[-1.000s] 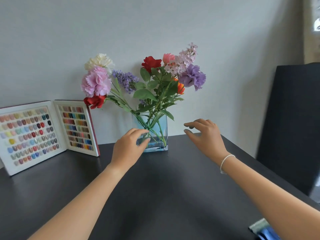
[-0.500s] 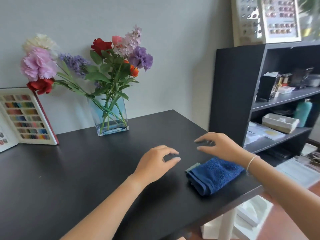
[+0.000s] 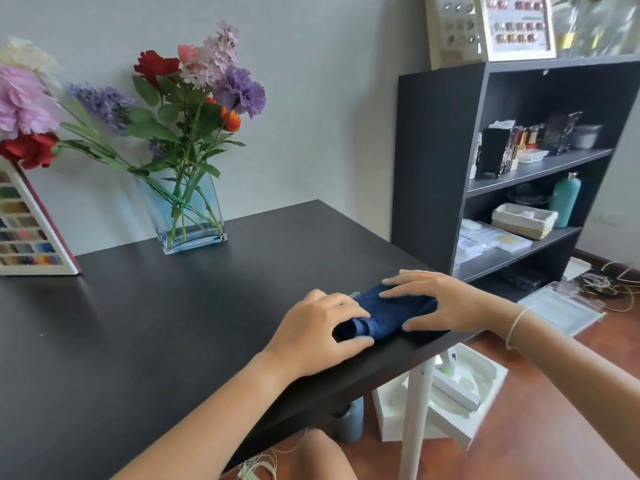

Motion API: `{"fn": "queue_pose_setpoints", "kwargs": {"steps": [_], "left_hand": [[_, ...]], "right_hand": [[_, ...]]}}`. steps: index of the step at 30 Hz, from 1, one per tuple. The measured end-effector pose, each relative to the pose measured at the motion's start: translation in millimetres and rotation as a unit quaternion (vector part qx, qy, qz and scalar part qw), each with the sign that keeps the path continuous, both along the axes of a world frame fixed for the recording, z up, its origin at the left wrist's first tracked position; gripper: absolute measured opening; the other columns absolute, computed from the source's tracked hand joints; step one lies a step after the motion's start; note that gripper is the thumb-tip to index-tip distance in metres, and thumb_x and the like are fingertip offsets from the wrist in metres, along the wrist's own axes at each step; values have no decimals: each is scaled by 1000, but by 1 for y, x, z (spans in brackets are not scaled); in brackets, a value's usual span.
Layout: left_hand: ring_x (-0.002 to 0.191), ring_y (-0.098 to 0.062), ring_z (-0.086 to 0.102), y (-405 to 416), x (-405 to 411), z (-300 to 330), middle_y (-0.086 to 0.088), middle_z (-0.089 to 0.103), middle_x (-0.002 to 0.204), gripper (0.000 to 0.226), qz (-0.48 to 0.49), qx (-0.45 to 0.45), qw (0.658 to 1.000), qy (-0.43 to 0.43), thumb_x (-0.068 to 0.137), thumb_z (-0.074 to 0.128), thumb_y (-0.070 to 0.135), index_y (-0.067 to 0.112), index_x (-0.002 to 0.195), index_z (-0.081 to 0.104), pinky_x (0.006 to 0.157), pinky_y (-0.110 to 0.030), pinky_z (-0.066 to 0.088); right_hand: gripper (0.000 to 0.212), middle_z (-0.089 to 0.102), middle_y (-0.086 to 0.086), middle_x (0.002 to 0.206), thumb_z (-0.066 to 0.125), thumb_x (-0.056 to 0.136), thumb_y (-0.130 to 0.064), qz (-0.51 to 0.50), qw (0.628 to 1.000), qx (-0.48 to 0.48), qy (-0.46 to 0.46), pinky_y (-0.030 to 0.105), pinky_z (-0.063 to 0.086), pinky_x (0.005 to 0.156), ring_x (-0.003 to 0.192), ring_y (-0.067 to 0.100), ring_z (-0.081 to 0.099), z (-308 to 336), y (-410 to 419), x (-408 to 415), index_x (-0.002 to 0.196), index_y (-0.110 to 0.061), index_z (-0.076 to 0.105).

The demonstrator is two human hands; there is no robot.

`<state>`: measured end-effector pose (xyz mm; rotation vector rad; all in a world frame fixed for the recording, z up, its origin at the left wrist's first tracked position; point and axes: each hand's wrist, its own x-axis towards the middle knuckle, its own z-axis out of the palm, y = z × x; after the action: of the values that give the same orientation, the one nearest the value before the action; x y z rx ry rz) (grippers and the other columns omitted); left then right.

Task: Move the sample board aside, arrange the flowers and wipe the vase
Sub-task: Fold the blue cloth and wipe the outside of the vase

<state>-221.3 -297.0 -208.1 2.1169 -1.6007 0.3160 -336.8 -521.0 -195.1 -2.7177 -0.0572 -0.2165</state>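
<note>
From the head camera, I had both hands down on the folded dark blue terry cloth (image 3: 388,315), which lay at the right edge of the black worktop (image 3: 145,327), close to its near right corner. My left hand (image 3: 317,336) was curled over the cloth's near, rolled end, thumb underneath and fingers on top, so that grip was clenched on the cloth. My right hand (image 3: 446,303) lay flatter over the far end, fingers spread across the top and thumb along the worktop's edge; I judged it was pressing the cloth, not yet pinching it, so I would call that grip released.

The cloth's long axis ran roughly along the worktop's right edge, from my left hand to my right.

The thing to be wiped, the clear blue-tinted rectangular glass vase (image 3: 185,216) holding the mixed bunch of artificial flowers (image 3: 194,98), stood near the back edge of the worktop, up and to the left of both hands and well apart from the cloth. The white fold-out colour sample board (image 3: 31,226) stood at the back left, just beside the vase's leaning stems.

I reckoned the left hand was the nearer one to the vase, so the cloth would have to travel diagonally away from me, back and leftward.
</note>
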Motion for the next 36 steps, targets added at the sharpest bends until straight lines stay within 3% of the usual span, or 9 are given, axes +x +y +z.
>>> {"fn": "queue_pose_setpoints", "kwargs": {"steps": [11,18,20,24,27,29,31,33,36], "left_hand": [[83,-17,54,17,17,16,4,66,84,18,87,-91,992,9,85,55,26,16,99,63,67,-27,41],[57,-13,52,57,52,39,-1,59,63,10,147,-144,970,127,86,54,25,20,87,63,57,-26,42],[51,-7,45,70,64,44,2,56,57,13,155,-168,958,175,87,53,23,24,76,60,52,-17,36],[50,-5,37,95,88,49,5,47,56,23,196,-193,929,246,89,50,24,14,70,58,52,-20,31],[50,-6,38,111,103,48,5,44,53,30,222,-208,912,274,89,50,25,13,61,50,50,-17,31],[48,-4,41,124,113,48,8,47,51,30,235,-230,895,302,88,52,24,14,61,51,46,-11,34],[59,-8,51,136,123,49,4,57,63,20,246,-231,873,353,88,53,25,16,73,63,53,-15,44],[73,-10,56,148,131,50,4,63,81,13,253,-200,862,391,88,52,24,26,85,65,63,-21,49],[90,-7,60,162,141,52,7,67,95,18,234,-155,874,398,85,54,21,35,93,62,72,-22,45]], "right_hand": [[35,58,-22,105,68,77,-19,-27,993,3,-112,13,37,87,98,2,54,-9,13,12,110,-29,62],[25,66,-14,75,66,76,-16,-65,969,200,-129,11,46,61,65,-2,58,9,49,48,80,-40,59],[18,69,-11,77,66,78,-14,-62,929,337,-138,14,49,64,71,3,62,14,63,63,86,-30,64],[13,72,10,90,62,82,-15,-60,778,618,-98,34,52,70,77,22,69,22,98,102,93,-10,67],[7,73,9,71,63,82,-12,-100,671,733,-37,34,56,56,62,23,69,27,126,129,86,-7,64],[9,70,11,77,62,84,-12,-110,644,757,-15,36,57,56,66,25,68,31,141,144,90,-6,61],[16,67,14,92,60,85,-11,-97,651,753,-18,42,56,70,79,29,65,37,153,159,100,-4,60],[19,65,14,103,57,88,-11,-72,700,709,-43,43,50,82,90,29,62,44,163,172,106,-7,61],[16,67,11,99,56,88,-10,-12,793,603,-87,35,50,74,90,25,62,61,176,188,101,-10,65]]}}
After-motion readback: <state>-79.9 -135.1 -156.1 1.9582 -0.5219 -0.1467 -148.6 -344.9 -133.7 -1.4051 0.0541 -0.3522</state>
